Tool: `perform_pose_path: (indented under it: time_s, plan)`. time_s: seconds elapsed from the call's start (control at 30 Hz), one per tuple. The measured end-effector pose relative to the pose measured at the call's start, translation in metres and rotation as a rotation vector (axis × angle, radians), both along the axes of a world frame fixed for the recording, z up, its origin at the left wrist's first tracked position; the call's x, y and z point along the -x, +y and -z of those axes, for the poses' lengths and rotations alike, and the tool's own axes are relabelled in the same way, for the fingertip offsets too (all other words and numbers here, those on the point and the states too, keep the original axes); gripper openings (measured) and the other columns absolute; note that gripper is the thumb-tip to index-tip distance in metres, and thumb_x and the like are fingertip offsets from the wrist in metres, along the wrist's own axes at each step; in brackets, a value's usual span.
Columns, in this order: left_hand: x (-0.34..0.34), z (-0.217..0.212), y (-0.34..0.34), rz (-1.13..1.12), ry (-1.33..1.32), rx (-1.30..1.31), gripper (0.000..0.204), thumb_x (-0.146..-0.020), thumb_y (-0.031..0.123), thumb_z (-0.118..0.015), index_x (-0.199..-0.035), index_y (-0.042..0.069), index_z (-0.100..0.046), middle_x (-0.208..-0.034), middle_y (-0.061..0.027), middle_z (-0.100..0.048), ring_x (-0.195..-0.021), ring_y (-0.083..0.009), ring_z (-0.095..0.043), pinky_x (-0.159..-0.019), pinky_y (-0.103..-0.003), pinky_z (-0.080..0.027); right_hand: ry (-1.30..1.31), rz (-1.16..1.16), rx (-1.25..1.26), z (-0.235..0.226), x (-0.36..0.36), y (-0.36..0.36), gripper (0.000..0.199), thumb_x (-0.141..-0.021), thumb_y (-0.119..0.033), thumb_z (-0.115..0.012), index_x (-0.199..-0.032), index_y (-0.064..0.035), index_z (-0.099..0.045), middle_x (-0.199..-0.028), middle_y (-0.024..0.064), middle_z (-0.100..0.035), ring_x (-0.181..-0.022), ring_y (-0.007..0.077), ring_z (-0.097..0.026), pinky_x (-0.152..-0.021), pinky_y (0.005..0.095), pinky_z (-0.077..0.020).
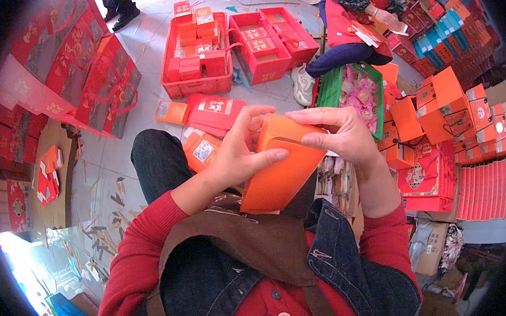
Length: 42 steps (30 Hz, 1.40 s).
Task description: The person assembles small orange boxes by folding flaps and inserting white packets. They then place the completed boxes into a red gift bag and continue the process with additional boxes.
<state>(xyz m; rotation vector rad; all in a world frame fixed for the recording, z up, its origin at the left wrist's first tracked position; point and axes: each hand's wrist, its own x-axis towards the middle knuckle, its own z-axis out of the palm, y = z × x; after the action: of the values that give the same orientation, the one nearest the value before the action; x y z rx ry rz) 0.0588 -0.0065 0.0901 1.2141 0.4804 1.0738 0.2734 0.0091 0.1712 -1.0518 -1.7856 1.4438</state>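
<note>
An orange cardboard box [280, 176] is held tilted above my lap, between both hands. My left hand [235, 156] grips its left side, the thumb lying across the front face near the top. At the upper right edge my right hand [341, 132] holds the box between fingers and thumb. A dark gap shows along the top edge by the right thumb. Just beyond my left hand lie an orange box with a pale label [201, 152], a stack of flat red printed sleeves [215, 109] and a small orange box [171, 112].
A red crate of small boxes [196, 87] and open red boxes [268, 70] stand ahead. To the right are a green basket [330, 89] of pink packets and piled orange boxes [443, 97]. Large red bags [95, 81] stand left. A co-worker [366, 12] sits at far right.
</note>
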Motion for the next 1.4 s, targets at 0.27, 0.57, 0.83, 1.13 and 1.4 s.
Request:
perform_pose_path:
  time_s: [0.27,0.57,0.83,1.13,1.4]
  plan:
    - [-0.004,0.002,-0.003,0.003,0.005,-0.039,0.063,-0.080,0.011,-0.071,-0.128,0.005,-0.030,-0.119,-0.0138,-0.053,-0.107,-0.0198,-0.056,-0.088,-0.033,-0.047,-0.212,-0.111,-0.296,0.000,-0.001,-0.003,0.045,-0.074,-0.008,-0.072,-0.115,0.0025,-0.060,-0.108,0.0144,-0.065,-0.096,0.0200,-0.064,-0.086,0.0299,-0.0480]
    - [0.000,0.006,-0.004,0.004,0.112,-0.048,0.064,-0.082,0.015,-0.070,-0.130,0.006,-0.030,-0.122,-0.0140,-0.052,-0.114,-0.0217,-0.051,-0.094,-0.035,-0.043,-0.297,-0.248,-0.314,-0.009,-0.009,0.001,0.051,-0.080,-0.019,-0.068,-0.124,0.0003,-0.054,-0.106,0.0144,-0.065,-0.092,0.0181,-0.064,-0.081,0.0284,-0.0475]
    - [0.001,0.005,-0.003,0.024,-0.038,-0.002,0.058,-0.085,0.010,-0.066,-0.131,0.006,-0.031,-0.121,-0.0126,-0.053,-0.112,-0.0187,-0.052,-0.093,-0.033,-0.044,-0.004,-0.118,-0.053,0.021,-0.007,-0.003,0.042,-0.088,-0.020,-0.061,-0.123,0.0020,-0.054,-0.118,0.0123,-0.060,-0.108,0.0185,-0.056,-0.094,0.0306,-0.0416]
    - [0.004,0.013,-0.003,0.114,-0.046,0.015,0.059,-0.087,0.008,-0.062,-0.135,0.007,-0.029,-0.126,-0.0120,-0.050,-0.115,-0.0186,-0.050,-0.094,-0.033,-0.043,-0.278,-0.096,-0.314,0.017,-0.006,-0.008,0.043,-0.082,-0.018,-0.067,-0.119,0.0026,-0.058,-0.106,0.0153,-0.065,-0.097,0.0192,-0.063,-0.085,0.0291,-0.0468]
    - [0.001,0.019,-0.006,0.067,-0.040,0.009,0.052,-0.090,0.008,-0.057,-0.136,0.007,-0.031,-0.123,-0.0103,-0.051,-0.112,-0.0163,-0.051,-0.093,-0.031,-0.043,-0.345,-0.012,-0.549,0.029,0.007,-0.013,0.037,-0.078,-0.011,-0.069,-0.112,0.0004,-0.062,-0.105,0.0182,-0.065,-0.097,0.0234,-0.064,-0.085,0.0306,-0.0485]
